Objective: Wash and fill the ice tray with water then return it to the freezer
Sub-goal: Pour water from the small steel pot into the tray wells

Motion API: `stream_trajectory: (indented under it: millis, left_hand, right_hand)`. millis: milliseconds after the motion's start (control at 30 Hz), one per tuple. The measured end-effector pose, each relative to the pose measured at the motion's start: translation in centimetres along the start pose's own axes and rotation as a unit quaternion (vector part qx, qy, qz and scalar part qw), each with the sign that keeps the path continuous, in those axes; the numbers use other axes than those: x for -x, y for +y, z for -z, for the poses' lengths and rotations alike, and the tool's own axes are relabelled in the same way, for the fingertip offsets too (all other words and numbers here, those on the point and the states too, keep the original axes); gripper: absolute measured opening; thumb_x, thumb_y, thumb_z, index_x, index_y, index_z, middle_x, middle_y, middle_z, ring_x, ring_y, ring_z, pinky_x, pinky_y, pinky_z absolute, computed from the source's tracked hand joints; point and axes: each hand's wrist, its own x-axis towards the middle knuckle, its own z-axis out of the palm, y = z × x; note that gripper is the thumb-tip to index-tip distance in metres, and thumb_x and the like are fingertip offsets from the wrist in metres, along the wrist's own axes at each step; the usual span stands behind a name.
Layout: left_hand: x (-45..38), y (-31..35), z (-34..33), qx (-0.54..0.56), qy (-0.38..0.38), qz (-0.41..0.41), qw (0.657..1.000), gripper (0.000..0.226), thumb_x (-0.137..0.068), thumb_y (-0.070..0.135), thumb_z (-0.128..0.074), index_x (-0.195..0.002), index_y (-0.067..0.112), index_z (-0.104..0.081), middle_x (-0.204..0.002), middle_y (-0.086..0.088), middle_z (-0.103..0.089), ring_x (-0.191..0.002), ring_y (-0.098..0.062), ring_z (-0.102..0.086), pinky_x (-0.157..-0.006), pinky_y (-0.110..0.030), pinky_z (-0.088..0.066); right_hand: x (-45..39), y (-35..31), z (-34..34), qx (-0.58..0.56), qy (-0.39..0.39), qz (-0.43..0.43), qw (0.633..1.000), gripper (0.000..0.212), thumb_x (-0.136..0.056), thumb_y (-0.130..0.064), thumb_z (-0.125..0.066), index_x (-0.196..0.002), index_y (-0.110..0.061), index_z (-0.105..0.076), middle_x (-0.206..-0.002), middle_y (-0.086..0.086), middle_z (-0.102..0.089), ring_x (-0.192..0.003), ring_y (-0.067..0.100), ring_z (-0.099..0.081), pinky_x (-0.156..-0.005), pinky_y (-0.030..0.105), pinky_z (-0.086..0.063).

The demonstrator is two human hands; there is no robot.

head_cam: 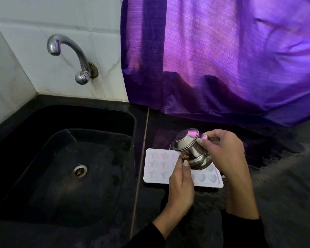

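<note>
A white ice tray with star and heart moulds lies flat on the black counter, right of the sink. Above its right half a small steel pot is tipped over, its base turned up toward me and its mouth facing down at the tray. My right hand grips the pot at its upper right side. My left hand rests its fingertips against the pot's lower left side. The pot and both hands hide the tray's middle moulds. I cannot make out any water pouring.
A black sink with a steel drain fills the left. A steel tap sticks out of the white tiled wall above it. A purple curtain hangs down to the counter behind the tray.
</note>
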Motion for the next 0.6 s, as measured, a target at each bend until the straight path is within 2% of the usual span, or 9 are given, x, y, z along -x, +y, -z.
stream_trajectory:
  millis: [100,200,400,533,600]
  left_hand:
    - [-0.3,-0.6,0.3,-0.001,0.012,-0.003,1.000,0.039,-0.102,0.033,-0.030,-0.139,0.028,-0.042,-0.120,0.034,-0.050,-0.111,0.025,-0.043,-0.105,-0.020,-0.037]
    - [-0.4,-0.9,0.7,-0.003,0.022,-0.003,1.000,0.042,-0.103,0.036,-0.028,-0.140,0.026,-0.044,-0.129,0.022,-0.055,-0.121,0.010,-0.046,-0.108,-0.028,-0.038]
    - [-0.4,-0.6,1.1,0.002,0.032,-0.002,0.999,0.033,-0.103,0.030,-0.028,-0.122,0.037,-0.054,-0.108,0.035,-0.061,-0.107,0.018,-0.051,-0.099,-0.022,-0.041]
    - [-0.5,-0.5,1.2,0.009,0.029,-0.002,1.000,0.034,-0.103,0.029,-0.028,-0.126,0.031,-0.054,-0.111,0.027,-0.063,-0.107,0.015,-0.053,-0.098,-0.019,-0.042]
    - [-0.5,-0.3,1.2,0.013,0.030,0.005,0.999,0.030,-0.103,0.028,-0.028,-0.119,0.037,-0.053,-0.101,0.036,-0.062,-0.101,0.022,-0.051,-0.091,-0.012,-0.041]
  right_hand:
    - [0.1,-0.3,-0.6,0.009,-0.003,0.007,1.000,0.006,-0.083,-0.031,-0.071,-0.085,-0.026,-0.069,-0.079,-0.009,-0.070,-0.083,0.016,-0.066,-0.079,0.042,-0.054]
    - [0.1,-0.6,-1.2,0.032,-0.004,0.014,0.999,0.003,-0.085,-0.030,-0.070,-0.086,-0.027,-0.069,-0.081,-0.008,-0.070,-0.083,0.016,-0.065,-0.075,0.036,-0.051]
    - [0.2,-1.1,-2.1,0.059,0.000,0.022,0.998,0.003,-0.085,-0.030,-0.069,-0.084,-0.027,-0.067,-0.082,-0.008,-0.069,-0.083,0.016,-0.064,-0.076,0.035,-0.050]
    - [0.1,-1.3,-2.4,0.072,0.003,0.025,0.997,0.003,-0.086,-0.029,-0.069,-0.084,-0.027,-0.068,-0.084,-0.008,-0.069,-0.084,0.017,-0.064,-0.075,0.033,-0.048]
    - [0.1,-1.4,-2.4,0.077,0.002,0.028,0.997,0.003,-0.086,-0.029,-0.069,-0.084,-0.028,-0.068,-0.083,-0.008,-0.069,-0.084,0.017,-0.064,-0.075,0.033,-0.048]
